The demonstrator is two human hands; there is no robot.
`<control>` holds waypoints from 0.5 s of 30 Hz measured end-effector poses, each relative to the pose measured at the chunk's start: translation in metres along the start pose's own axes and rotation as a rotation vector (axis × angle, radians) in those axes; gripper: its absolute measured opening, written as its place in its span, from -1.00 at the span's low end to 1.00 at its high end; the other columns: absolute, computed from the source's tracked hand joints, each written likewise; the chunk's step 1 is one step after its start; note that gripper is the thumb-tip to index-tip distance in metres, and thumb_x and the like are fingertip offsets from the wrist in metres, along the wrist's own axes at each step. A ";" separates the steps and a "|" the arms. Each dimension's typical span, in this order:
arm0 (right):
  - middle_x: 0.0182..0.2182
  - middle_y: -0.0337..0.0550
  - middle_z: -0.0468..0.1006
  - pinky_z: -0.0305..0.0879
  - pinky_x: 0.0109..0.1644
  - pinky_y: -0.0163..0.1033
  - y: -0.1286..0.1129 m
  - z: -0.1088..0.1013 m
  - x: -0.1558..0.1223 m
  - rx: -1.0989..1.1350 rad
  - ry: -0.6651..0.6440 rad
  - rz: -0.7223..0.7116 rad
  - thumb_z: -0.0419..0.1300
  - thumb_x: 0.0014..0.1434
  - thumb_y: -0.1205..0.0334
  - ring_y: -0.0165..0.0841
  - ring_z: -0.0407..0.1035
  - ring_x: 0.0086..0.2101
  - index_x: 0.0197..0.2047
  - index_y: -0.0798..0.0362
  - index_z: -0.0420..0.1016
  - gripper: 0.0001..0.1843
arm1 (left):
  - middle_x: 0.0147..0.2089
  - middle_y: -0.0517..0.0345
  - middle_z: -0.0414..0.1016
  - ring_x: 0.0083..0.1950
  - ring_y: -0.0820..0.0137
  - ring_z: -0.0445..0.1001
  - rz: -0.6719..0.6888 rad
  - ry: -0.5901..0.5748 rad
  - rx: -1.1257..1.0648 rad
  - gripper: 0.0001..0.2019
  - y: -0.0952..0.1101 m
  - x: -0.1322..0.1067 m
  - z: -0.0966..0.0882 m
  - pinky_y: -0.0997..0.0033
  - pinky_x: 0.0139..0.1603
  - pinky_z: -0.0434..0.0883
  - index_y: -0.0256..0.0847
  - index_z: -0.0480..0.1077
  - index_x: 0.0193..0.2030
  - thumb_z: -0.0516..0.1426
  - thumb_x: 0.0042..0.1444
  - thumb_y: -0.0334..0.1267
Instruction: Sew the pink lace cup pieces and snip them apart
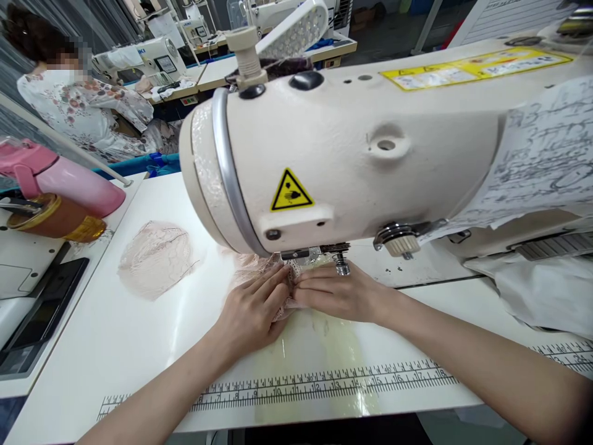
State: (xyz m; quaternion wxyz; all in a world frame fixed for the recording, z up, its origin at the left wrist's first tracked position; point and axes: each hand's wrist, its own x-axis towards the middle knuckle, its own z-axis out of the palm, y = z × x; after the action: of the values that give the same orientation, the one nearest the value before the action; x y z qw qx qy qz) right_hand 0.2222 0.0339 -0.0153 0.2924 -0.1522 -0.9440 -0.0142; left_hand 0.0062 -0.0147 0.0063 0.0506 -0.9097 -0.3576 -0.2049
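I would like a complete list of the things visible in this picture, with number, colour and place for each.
Near sewing machine: one, cream, centre to right
Thread spool: one, cream, top centre
Warning triangle: one, yellow-black, on near machine
Handwritten sheet: one, white, right
Lace fabric: pink, under the hands; piece count unclear
Loose fabric piece: one, pale pink, table's left
Bottle: one, pink, far left
Jar: one, amber-brown, below bottle
Table: one, white, foreground
Ruler scale: black markings, table's front edge
Background machines: several, white, behind
Co-worker: one, floral top, upper left
Left hand: one, on lace
Right hand: one, on lace
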 end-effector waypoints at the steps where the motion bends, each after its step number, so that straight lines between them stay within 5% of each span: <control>1: -0.42 -0.37 0.55 0.28 -0.35 -0.39 -0.001 -0.001 0.000 -0.026 0.020 0.017 0.07 0.30 0.37 -0.55 0.33 -0.44 -0.26 0.01 0.48 -0.82 | 0.11 -0.23 0.47 0.18 0.14 0.43 0.005 -0.001 -0.004 -0.81 0.000 0.000 0.000 0.21 0.05 0.54 -0.36 0.39 -0.12 0.06 0.16 -0.35; 7: -0.42 -0.45 0.56 0.04 -0.47 -0.27 -0.007 -0.007 0.001 -0.211 0.082 0.108 0.04 0.22 0.48 -0.54 0.28 -0.47 -0.29 -0.01 0.47 -0.76 | 0.11 -0.22 0.48 0.18 0.14 0.44 0.019 -0.001 -0.010 -0.74 0.002 0.003 0.000 0.20 0.10 0.51 -0.40 0.39 -0.06 0.06 0.12 -0.40; 15: -0.46 -0.40 0.52 0.08 -0.45 -0.30 0.001 -0.013 0.004 -0.211 -0.010 0.114 0.06 0.26 0.36 -0.54 0.27 -0.49 -0.32 -0.02 0.45 -0.82 | 0.12 -0.19 0.48 0.18 0.14 0.43 0.011 -0.001 -0.009 -0.75 0.000 0.003 0.002 0.20 0.07 0.53 -0.39 0.38 -0.03 0.07 0.16 -0.37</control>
State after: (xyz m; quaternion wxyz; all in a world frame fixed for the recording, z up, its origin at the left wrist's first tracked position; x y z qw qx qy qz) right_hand 0.2264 0.0341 -0.0018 0.2705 -0.2358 -0.9284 -0.0962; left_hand 0.0091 -0.0121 0.0056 0.0476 -0.9120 -0.3514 -0.2060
